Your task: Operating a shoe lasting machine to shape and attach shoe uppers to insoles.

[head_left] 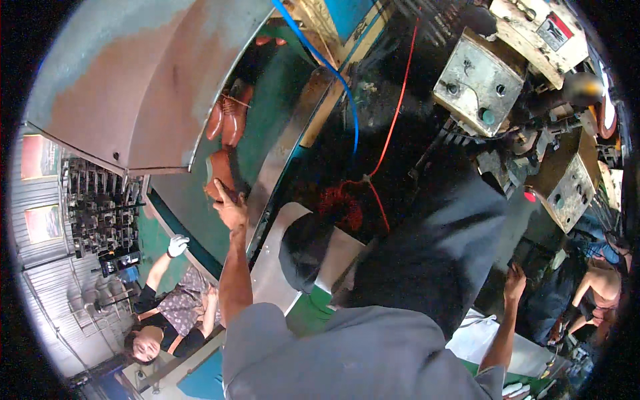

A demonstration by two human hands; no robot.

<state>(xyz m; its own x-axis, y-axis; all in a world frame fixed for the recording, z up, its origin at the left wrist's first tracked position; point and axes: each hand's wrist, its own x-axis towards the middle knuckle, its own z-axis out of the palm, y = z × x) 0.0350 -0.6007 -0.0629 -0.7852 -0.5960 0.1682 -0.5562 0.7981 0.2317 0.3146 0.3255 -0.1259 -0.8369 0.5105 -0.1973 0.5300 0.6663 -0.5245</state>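
My left hand (231, 211) reaches over the green conveyor belt (273, 87) on the left. Its fingers are apart, and they touch the near end of a brown leather shoe (221, 168) without wrapping round it. Just beyond lies a pair of glossy reddish-brown shoes (233, 117), with a thin cord across one of them. On the right, my right hand (515, 283) is low beside dark machinery, well away from the shoes. Its fingers look bunched together. Whatever is between them, if anything, is too small and dim to make out.
A large worn metal hood (147, 80) overhangs the belt's left side. A blue hose (343, 83) and a red cord (398, 110) hang ahead. Metal control boxes (477, 83) stand right. One co-worker (177, 300) with a white glove sits left; another person (597, 293) is far right.
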